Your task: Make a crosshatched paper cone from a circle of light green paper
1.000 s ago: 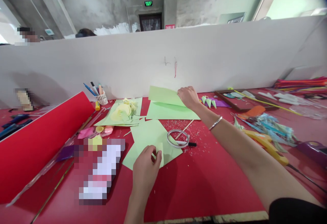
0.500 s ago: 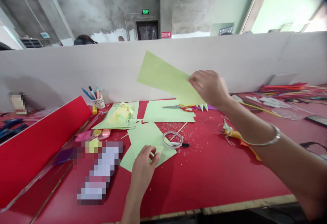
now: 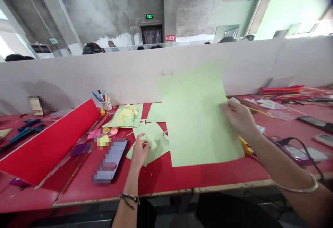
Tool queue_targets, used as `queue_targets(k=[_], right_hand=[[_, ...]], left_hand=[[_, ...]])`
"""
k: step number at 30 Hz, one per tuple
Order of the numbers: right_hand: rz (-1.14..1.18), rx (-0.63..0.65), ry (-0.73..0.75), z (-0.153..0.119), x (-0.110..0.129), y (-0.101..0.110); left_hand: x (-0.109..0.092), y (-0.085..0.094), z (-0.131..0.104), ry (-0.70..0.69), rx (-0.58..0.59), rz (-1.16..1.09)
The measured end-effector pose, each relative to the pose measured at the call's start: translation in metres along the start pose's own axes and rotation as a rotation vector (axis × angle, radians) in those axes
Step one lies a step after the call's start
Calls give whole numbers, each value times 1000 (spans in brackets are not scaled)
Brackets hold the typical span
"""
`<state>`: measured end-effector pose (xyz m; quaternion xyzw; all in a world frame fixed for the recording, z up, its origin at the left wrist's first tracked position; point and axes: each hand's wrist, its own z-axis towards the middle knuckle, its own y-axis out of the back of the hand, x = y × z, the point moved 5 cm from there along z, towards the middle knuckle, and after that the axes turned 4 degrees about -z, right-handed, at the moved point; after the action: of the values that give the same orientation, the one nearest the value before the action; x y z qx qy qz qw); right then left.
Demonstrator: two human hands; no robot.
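Observation:
My right hand pinches the right edge of a large light green sheet of paper, which stands raised in front of me over the right part of the table. Over smaller green paper pieces is my left hand, its fingers loosely bent and apart with nothing seen in them. Whether it touches the paper, I cannot tell. Part of a tape roll shows at the sheet's left edge. The raised sheet hides the scissors' spot. Crumpled yellow paper lies on green sheets farther back.
A phone lies left of my left hand. Beyond it leans a red board. A pen cup stands by the white partition. Right of the sheet are a yellow glue gun and a cable.
The green sheet has turned from a slanted, edge-on pose to face me and come lower, now covering the scissors. My right hand has moved right and down with it. The view has shifted.

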<state>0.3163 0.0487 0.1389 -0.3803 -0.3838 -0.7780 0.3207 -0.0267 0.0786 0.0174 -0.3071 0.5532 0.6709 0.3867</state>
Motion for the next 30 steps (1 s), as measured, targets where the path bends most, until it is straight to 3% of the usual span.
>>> queue_targets(k=[4, 8, 12, 15, 18, 21, 22, 25, 28, 29, 30], right_hand=[[134, 35, -193, -37, -43, -6], [206, 77, -291, -69, -68, -8], [216, 107, -354, -93, -85, -7], [246, 120, -393, -104, -91, -5], [237, 152, -393, -112, -94, -5], [178, 162, -365, -121, -96, -5], [158, 160, -368, -124, -98, -4], [129, 157, -403, -135, -100, -1], [136, 141, -424, -145, -100, 5], [144, 134, -424, -149, -99, 5], [155, 126, -423, -152, -97, 5]], left_hand=[[-9, 8, -5, -40, -73, 139], [-20, 35, -26, -212, -82, 435], [-1, 89, -31, -134, -233, 660], [19, 107, -22, -70, -128, 798], [26, 106, -16, -66, -72, 817], [21, 95, -20, -49, -57, 834], [16, 92, -23, -55, -77, 843], [-11, 87, -40, -160, -281, 814], [-29, 74, -69, -144, -370, 554], [-31, 62, -80, -134, -294, 413], [-32, 45, -90, -102, -133, 258]])
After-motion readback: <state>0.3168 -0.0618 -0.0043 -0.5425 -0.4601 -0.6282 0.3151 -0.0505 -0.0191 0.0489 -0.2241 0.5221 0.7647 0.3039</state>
